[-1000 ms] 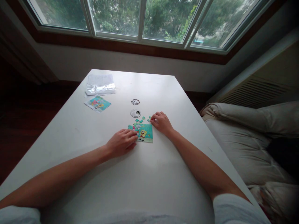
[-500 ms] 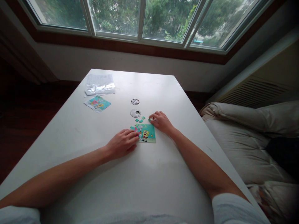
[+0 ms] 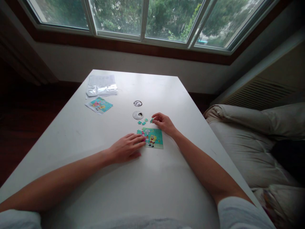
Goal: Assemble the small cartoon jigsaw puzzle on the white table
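A partly joined cartoon jigsaw puzzle [image 3: 156, 138] lies flat on the white table, its upper left edge uneven. My left hand [image 3: 128, 147] rests with fingers stretched out over the puzzle's left side, covering part of the picture. Beyond the puzzle's far edge, my right hand [image 3: 164, 122] has thumb and fingers pinched on a small green jigsaw piece [image 3: 152, 121], partly hidden by the fingertips. Several loose jigsaw pieces [image 3: 144, 123] lie just left of that hand.
Two round cable holes [image 3: 138, 115] are set in the white table [image 3: 152, 187] beyond the pieces. A picture card [image 3: 99, 105] and a clear plastic bag with papers [image 3: 102, 86] lie at the far left. A cushioned seat [image 3: 238, 149] stands along the right side.
The puzzle has slid to the right and slightly toward me under my left hand. My right hand has shifted slightly, its fingertips staying at the green piece.
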A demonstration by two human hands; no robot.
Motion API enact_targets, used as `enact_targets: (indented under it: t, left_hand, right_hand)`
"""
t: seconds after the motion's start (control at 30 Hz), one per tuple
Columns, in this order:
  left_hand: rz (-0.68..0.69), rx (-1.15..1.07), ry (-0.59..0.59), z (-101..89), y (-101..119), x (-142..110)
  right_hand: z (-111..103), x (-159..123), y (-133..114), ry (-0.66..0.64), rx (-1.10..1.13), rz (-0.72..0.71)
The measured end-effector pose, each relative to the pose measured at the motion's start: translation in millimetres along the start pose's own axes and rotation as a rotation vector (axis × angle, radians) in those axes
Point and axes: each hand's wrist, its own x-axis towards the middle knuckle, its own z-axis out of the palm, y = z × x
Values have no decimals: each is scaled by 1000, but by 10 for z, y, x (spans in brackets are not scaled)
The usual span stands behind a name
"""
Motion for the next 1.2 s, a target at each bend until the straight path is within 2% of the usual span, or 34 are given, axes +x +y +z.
enact_targets:
  t: [0.23,0.5,0.73,1.0,1.2]
  left_hand:
    - [9,2,8,27,-9,1]
    - [4,37,-28,40,-23,-3]
    - [-1,38,-16,28,-15,1]
    - [-9,52,-1,25,-25,9]
    - [14,40,25,35,-42,5]
  right_hand:
    - [39,-14,-18,-42,20,21]
    - [81,10,16,-52,214,45]
    - [85,7,-14,-49,281,56]
    - [-10,26,38,69,95,31]
    - [-38,22,45,101,23,22]
